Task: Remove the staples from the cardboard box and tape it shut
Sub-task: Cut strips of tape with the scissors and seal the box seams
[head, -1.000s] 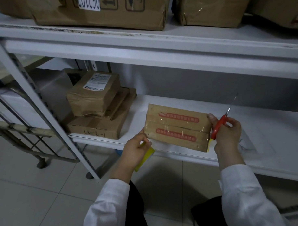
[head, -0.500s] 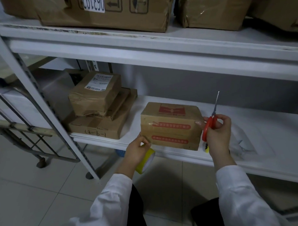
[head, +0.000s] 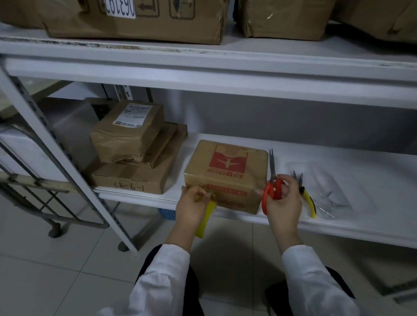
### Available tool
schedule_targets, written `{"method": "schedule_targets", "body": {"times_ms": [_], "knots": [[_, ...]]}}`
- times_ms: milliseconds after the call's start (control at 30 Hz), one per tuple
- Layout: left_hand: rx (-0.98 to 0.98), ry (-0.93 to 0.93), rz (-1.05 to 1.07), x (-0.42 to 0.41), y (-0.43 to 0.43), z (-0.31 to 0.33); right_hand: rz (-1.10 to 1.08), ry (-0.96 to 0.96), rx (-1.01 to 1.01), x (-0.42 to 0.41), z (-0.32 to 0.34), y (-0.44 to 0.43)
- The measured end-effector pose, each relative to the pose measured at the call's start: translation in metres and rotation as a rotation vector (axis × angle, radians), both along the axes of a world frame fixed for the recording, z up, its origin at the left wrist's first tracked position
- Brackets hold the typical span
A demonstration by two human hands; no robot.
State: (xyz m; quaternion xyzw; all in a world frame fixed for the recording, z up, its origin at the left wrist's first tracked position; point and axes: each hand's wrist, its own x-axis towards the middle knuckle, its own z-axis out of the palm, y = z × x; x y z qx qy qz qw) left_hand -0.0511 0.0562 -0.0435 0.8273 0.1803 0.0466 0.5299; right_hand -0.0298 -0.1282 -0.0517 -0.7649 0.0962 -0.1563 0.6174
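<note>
My left hand (head: 193, 205) is curled round a yellow tape roll (head: 206, 220), which hangs below the shelf lip, and its thumb and fingertips press on the lower left front corner of the cardboard box (head: 227, 173). My right hand (head: 284, 203) grips the red handles of the scissors (head: 273, 187), blades closed and pointing up beside the box's right side, while its forefinger touches the box's right front corner. The box lies between my two hands on the white shelf (head: 361, 225), shut, red print on top, its front face right at the shelf's front edge; what it holds I cannot tell. Just beyond my right hand lie yellow-handled pliers (head: 307, 200), tips pointing away from me, next to a clear plastic sheet (head: 334, 189); further right the shelf runs on bare. Beyond my left hand a strip of bare shelf separates the box from a stack of parcels (head: 131, 155), all closed. Below that gap a blue basket (head: 168, 213) peeks out, contents hidden. Above my hands the upper shelf (head: 199, 70) carries large cartons (head: 136, 21).
</note>
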Motion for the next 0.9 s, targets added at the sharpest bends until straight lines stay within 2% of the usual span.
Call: {"method": "schedule_targets", "body": {"times_ms": [167,300,433,500,567,700,800,900], "knots": [[-0.03,0.073,0.004,-0.007,-0.011,0.013,0.05,0.011,0.055,0.001,0.008,-0.003],[-0.172,0.122,-0.034,-0.008,-0.019,0.029,0.057,0.012,0.191,0.001,0.037,-0.008],[-0.396,0.17,-0.097,-0.008,-0.032,0.041,0.148,0.193,0.253,0.005,0.068,-0.011],[-0.441,0.192,-0.117,-0.009,-0.037,0.043,0.25,0.251,0.248,0.003,0.077,-0.01],[-0.491,0.152,-0.14,-0.012,-0.041,0.043,0.369,0.252,0.214,0.0,0.08,-0.009],[-0.442,0.106,-0.245,-0.019,-0.048,0.046,0.583,0.305,0.035,-0.005,0.08,0.0],[-0.377,0.097,-0.307,-0.022,-0.051,0.049,0.623,0.287,-0.103,-0.006,0.08,0.005],[-0.327,0.1,-0.326,-0.024,-0.049,0.049,0.623,0.277,-0.12,-0.007,0.083,0.001]]}}
